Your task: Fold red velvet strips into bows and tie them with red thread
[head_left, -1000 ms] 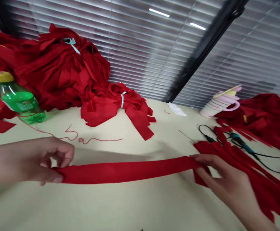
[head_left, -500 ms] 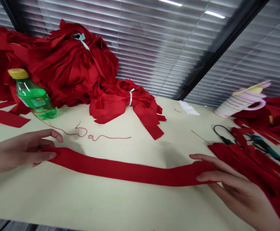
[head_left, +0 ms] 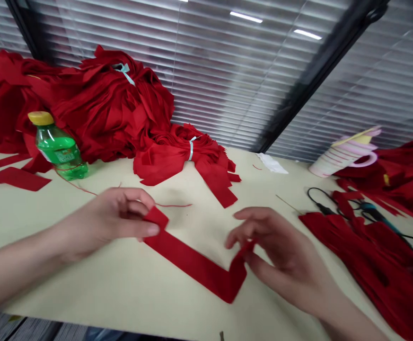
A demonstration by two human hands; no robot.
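Note:
A flat red fabric strip point(head_left: 195, 265) hangs between my two hands, just over the pale table. My left hand point(head_left: 124, 215) pinches one end between thumb and fingers, and a short folded-over flap shows there. At the other end, my right hand point(head_left: 266, 251) grips the strip between thumb and fingertips, where it bends sharply upward. A thin red thread point(head_left: 174, 205) lies on the table behind my left hand, which partly covers it.
Tied bundles of red strips point(head_left: 192, 151) and a big red heap point(head_left: 121, 104) line the window blinds. A green bottle point(head_left: 62, 151) with a yellow cap stands left. To the right are a striped cup point(head_left: 344, 154), a corded tool point(head_left: 380, 215) and more red strips point(head_left: 362, 255).
Both hands have come closer together. The strip, stretched nearly straight across before, now slants and bends near both ends. The view has shifted slightly.

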